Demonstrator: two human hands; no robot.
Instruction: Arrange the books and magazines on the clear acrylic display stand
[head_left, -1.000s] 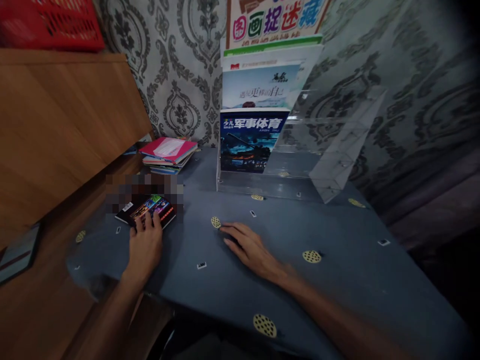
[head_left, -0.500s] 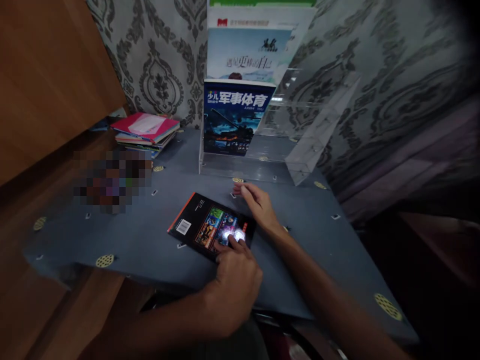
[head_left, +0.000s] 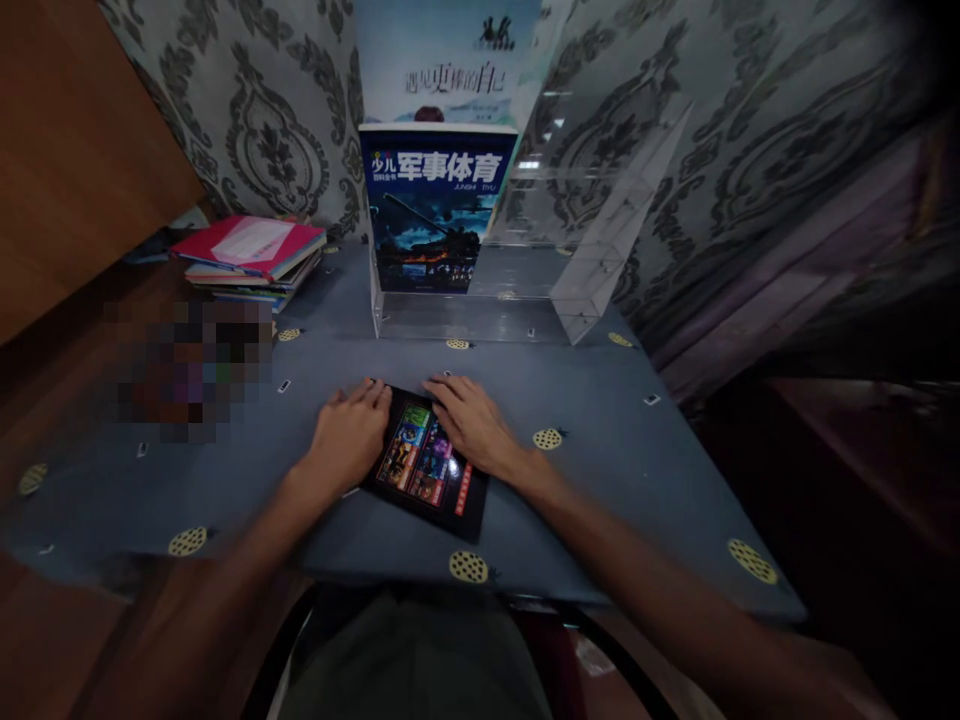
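Note:
A dark book (head_left: pixel 420 470) with colourful panel pictures and a red strip lies flat and slanted on the cloth-covered table. My left hand (head_left: pixel 352 435) is closed over its left edge, fingers together at the far left corner; the thumb is hidden. Across the far right edge of the book rests my right hand (head_left: pixel 472 425), its fingers stretched out and a little apart. Behind them a clear display stand (head_left: pixel 465 318) holds a blue book with a tank on its cover (head_left: pixel 431 230). A pale blue book (head_left: pixel 450 70) stands above that one.
A stack of books (head_left: pixel 255 250) with a pink one on top sits at the back left of the table (head_left: pixel 615 470). In front of that stack is a pixelated patch. A patterned wall (head_left: pixel 277 140) rises behind, and a wooden panel (head_left: pixel 67 150) stands at left.
My left hand has moved from the book's near side to its left edge. My right hand now lies over the far edge. The view has tilted down and shifted right.

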